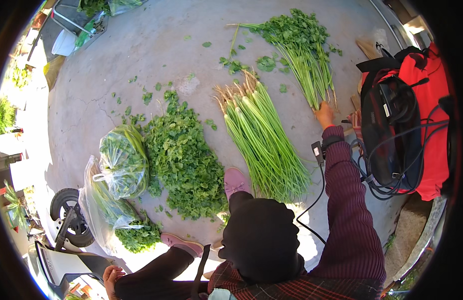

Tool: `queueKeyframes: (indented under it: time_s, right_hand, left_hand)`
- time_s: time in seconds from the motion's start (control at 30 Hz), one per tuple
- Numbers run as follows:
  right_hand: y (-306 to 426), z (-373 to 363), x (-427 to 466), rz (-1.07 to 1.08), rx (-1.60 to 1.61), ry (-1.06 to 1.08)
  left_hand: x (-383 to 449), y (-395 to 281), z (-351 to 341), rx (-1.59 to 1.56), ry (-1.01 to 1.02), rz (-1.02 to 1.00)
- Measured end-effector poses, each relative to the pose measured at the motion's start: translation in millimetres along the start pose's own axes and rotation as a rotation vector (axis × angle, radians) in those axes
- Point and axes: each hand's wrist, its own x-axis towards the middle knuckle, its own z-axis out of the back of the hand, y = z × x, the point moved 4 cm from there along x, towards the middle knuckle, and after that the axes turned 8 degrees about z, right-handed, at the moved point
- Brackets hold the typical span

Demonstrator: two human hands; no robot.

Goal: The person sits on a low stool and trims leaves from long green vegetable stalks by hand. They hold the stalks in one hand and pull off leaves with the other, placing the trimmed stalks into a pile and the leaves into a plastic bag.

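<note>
My right hand [324, 114] is at the root end of a coriander bunch [304, 56], its fingers closed around the stem ends. The bunch lies on the concrete floor with its leaves pointing away from me. My left hand [112, 277] hangs beside my dark-trousered leg at the lower left, fingers loosely curled and apart, holding nothing that I can see. Between my shoes and the coriander lies a bundle of spring onions [265, 138], roots at the far end. A large heap of leafy coriander [182, 161] spreads to its left.
Clear plastic bags of greens [123, 163] sit left of the heap, near a motorbike wheel [70, 217]. A red and black backpack [396, 120] with cables stands at the right. Loose leaves [147, 98] dot the concrete. A metal-framed cart [76, 28] is at the upper left.
</note>
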Motion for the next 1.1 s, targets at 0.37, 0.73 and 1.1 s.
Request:
queueKeyframes:
  time_s: [0.37,0.73,1.1]
  right_hand:
    - [45.2,23.7,-21.9,0.379,0.5,0.509]
    - [-104.1,-15.5,28.4,-0.179,0.023,0.005]
    - [82.1,-25.0,-66.1,0.169,0.138,0.282]
  left_hand:
    - [-0.5,11.0,5.3,-0.022,-0.034,0.009]
    - [11.5,0.0,-3.2,-0.028,-0.012,0.032]
    - [2.7,11.5,9.0,-0.061,-0.018,0.022]
